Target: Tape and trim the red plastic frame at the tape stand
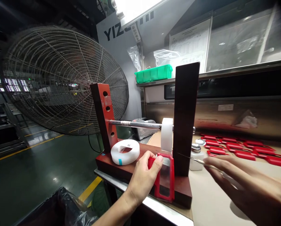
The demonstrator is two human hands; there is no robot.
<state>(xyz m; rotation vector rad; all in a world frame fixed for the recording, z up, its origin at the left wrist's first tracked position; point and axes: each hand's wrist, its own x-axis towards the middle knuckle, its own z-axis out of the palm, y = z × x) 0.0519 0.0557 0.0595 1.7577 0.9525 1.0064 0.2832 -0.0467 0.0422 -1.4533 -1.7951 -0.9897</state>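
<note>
The left hand (142, 177) has its grip closed around the top of a red frame (165, 177), thumb over the upper edge and fingers behind, standing it upright on the dark red stand (121, 169) at the near edge of the counter (208, 194); held that way, the frame's clear window faces the person and sits right under the white roll (166, 135) hung on the steel rod (135, 124), so it looks well placed for tape to come down onto it. The right hand (246, 182) is blurred, fingers spread out flat and mostly open, with thin metal tweezers (194, 160) along them; I can't tell how firmly they are pinched. A second white roll (125, 151) lies flat on the stand's base with a small teal mark, close by as a spare. A small white bottle with a metal cap (196, 157) stands just behind the tweezers' tip, and rows of red pieces (239, 150) lie spread farther back on the counter. On the grey panel behind the big wire fan (60, 81), the letters "YIZ" can be read before a lamp cuts them off; the posted sheet (191, 44) is too small to read.
</note>
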